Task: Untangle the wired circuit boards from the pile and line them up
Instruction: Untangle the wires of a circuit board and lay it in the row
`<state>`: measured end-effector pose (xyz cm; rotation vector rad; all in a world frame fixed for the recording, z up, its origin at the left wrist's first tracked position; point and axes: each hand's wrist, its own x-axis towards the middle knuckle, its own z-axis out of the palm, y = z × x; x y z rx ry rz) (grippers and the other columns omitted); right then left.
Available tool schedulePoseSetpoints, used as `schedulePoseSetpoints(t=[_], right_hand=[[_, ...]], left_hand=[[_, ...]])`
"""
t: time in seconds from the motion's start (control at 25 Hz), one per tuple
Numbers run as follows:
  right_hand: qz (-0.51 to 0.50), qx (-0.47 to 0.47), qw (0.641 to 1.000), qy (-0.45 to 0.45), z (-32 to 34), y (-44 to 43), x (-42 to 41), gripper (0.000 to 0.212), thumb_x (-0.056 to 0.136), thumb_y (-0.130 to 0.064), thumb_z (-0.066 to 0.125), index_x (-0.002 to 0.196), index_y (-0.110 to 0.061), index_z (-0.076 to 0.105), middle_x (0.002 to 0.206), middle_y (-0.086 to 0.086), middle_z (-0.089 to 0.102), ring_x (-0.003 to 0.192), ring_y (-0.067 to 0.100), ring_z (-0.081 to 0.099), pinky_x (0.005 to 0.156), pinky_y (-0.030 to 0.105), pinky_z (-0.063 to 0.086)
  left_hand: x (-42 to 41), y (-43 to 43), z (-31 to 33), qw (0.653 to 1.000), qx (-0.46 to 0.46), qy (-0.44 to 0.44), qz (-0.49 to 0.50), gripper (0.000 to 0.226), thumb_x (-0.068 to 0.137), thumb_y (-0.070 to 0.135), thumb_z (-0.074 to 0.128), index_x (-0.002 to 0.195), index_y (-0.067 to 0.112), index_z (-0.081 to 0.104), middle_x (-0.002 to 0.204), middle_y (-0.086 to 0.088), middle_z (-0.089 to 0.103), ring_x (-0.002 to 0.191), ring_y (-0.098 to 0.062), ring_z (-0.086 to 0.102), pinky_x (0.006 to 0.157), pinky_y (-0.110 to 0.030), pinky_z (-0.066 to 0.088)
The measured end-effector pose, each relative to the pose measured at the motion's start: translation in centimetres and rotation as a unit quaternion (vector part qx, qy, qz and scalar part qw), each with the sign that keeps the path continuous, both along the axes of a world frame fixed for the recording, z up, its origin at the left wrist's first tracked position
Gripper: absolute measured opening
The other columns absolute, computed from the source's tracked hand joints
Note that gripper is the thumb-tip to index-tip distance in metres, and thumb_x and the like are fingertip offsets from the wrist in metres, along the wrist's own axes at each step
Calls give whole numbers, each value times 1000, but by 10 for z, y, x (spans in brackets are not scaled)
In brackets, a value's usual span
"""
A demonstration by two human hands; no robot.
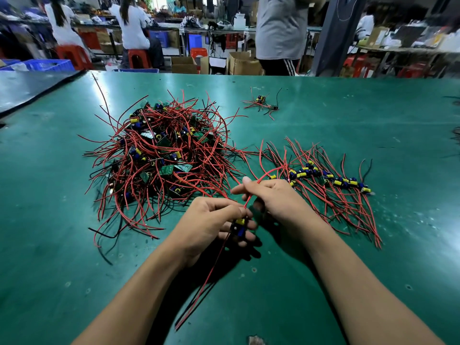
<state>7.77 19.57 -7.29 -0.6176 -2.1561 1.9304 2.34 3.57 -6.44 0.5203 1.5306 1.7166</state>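
- Both bare forearms come in from the lower edge and converge toward the middle.
- The left hand [211, 225] lies back up, its fingers curled, holding a small circuit board [240, 226] at the fingertips.
- The right hand [273, 197] sits just beyond the left, its fingers curled, pinching a red wire [246, 202] that rises from the board.
- The two hands are very close together.

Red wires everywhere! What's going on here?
A person is sorting small circuit boards with wire tails. The left hand holds one board while the right hand pinches a red wire rising from it. A big tangled pile lies on the green table to the left, and a row of boards already lined up lies to the right.
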Motion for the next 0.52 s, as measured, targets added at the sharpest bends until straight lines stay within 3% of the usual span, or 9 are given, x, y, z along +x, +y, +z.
schedulePoseSetpoints(t=[0.08, 0.2, 0.32, 0.4, 0.52], right_hand=[[-37, 31, 999, 7, -3, 11, -4, 40, 101, -45, 55, 85, -19, 80, 55, 7, 41, 39, 11, 27, 42, 22, 19], [-55, 34, 998, 10, -7, 15, -9, 45, 106, -39, 47, 81, -16, 78, 47, -13, 50, 34, 3, 34, 35, 16, 24], [-52, 1, 999, 12, -7, 7, -11, 51, 105, -47, 44, 82, -18, 79, 61, -6, 52, 40, 8, 36, 38, 19, 25], [-33, -25, 999, -1, -4, 2, -8, 51, 103, -53, 45, 87, -19, 79, 55, -1, 48, 40, 11, 35, 40, 18, 27], [56, -34, 998, -7, 0, -12, -1, 42, 101, -45, 55, 86, -11, 75, 55, 3, 59, 43, 17, 52, 43, 21, 42]], left_hand=[[2, 0, 1, 1000, -8, 0, -24, 14, 90, 1, 58, 82, -1, 70, 80, -25, 71, 59, -28, 68, 52, -28, 56], [3, 0, 2, 999, -18, 6, -43, 16, 90, -1, 57, 80, -1, 70, 80, -26, 71, 58, -28, 68, 51, -28, 56], [3, 2, 0, 999, -22, -2, -29, 18, 91, -1, 55, 79, -1, 69, 81, -27, 71, 59, -29, 69, 51, -29, 57], [4, 5, 0, 1000, -15, -4, 3, 15, 92, 0, 56, 84, -4, 68, 82, -26, 71, 56, -28, 68, 49, -30, 57], [5, 7, -4, 996, -14, 69, 54, 19, 95, 5, 57, 85, -2, 71, 74, -19, 70, 52, -26, 66, 48, -31, 56]])
